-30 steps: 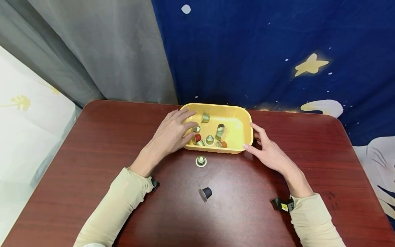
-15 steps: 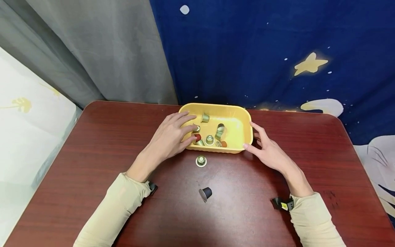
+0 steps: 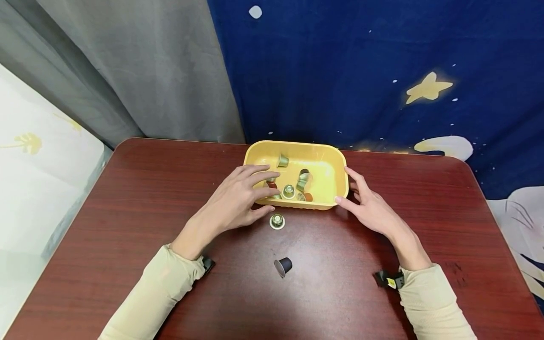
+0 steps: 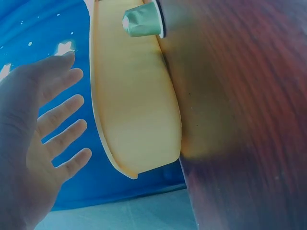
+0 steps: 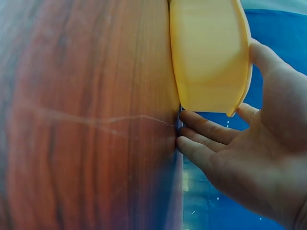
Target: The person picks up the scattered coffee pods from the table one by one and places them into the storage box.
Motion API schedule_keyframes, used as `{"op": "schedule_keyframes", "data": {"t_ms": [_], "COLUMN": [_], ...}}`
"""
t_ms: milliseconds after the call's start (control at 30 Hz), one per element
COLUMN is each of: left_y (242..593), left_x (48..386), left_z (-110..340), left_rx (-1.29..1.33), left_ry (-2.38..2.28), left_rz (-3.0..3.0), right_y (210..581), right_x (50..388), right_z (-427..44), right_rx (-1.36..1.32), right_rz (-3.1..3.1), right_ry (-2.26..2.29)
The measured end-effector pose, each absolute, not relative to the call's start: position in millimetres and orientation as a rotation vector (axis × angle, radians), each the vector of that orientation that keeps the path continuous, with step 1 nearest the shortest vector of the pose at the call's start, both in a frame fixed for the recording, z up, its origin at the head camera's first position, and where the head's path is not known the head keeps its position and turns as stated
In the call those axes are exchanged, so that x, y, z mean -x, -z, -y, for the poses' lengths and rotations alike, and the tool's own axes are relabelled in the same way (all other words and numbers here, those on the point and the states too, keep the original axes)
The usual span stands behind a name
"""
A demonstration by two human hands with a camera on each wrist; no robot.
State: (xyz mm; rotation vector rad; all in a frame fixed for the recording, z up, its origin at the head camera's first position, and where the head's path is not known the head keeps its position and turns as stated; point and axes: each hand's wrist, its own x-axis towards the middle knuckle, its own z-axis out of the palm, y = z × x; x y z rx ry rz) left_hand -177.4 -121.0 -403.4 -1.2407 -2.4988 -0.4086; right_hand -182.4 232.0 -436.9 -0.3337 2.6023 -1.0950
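Observation:
In the head view, a yellow plastic bin [image 3: 325,175] holds several coffee capsules, among them a green capsule [image 3: 288,191] and an orange one [image 3: 308,197]. My left hand [image 3: 238,198] hovers over the bin's near left part, fingers spread and empty. Just right of its thumb, a green coffee capsule [image 3: 277,221] stands rim down on the table; the left wrist view also shows that capsule [image 4: 144,20] before the bin wall. My right hand [image 3: 371,210] holds the bin's near right corner, thumb on the near rim and index finger on the right rim.
A black coffee capsule [image 3: 284,267] lies on its side on the dark red wooden table [image 3: 331,302], nearer to me. Behind the table's back edge hang a blue curtain [image 3: 331,71] with stars and a grey curtain [image 3: 170,71].
My left hand has shifted toward me, and its thumb has come out of the bin to the near side, beside the green capsule. The right hand and bin stay nearly still.

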Motion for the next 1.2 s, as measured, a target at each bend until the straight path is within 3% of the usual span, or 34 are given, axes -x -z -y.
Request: {"op": "schedule_keyframes", "data": {"t_ms": [1200], "left_y": [415.4], "left_x": [145.6], "left_z": [123.7], "left_rx": [1.179], "left_ry": [0.452], "left_rz": [2.529], "right_y": [433.6], "right_x": [182.3], "right_z": [-232.7], "right_rx": [0.301], "right_rz": [-2.587], "right_ry": [1.067]}}
